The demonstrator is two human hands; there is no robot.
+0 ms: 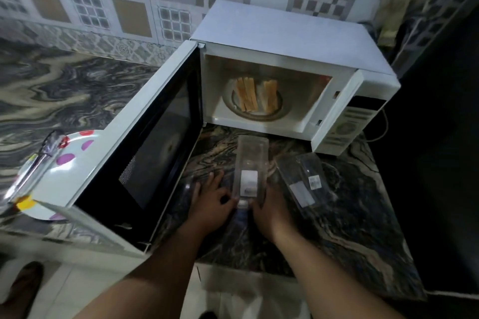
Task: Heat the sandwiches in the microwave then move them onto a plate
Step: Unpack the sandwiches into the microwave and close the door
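Head view: sandwiches (256,94) sit in the open microwave (285,41), seemingly unheated; plate (77,142) waits at the worktop's left edge. Both hands, left hand (212,199) and right hand (269,204), pinch an empty clear container (250,163).

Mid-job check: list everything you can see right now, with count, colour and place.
microwave: 1, white, on the counter, door swung open to the left
sandwiches: 2, toasted brown, on the turntable inside the microwave
clear plastic container: 1, transparent with white label, on the counter before the microwave, between both hands
second clear container: 1, transparent, labelled, lying right of the first
plate: 1, white with coloured dots, left, behind the door
tongs: 1, metal, resting on the plate
counter: 1, dark marbled
left hand: touches the container's left side
right hand: holds its right side
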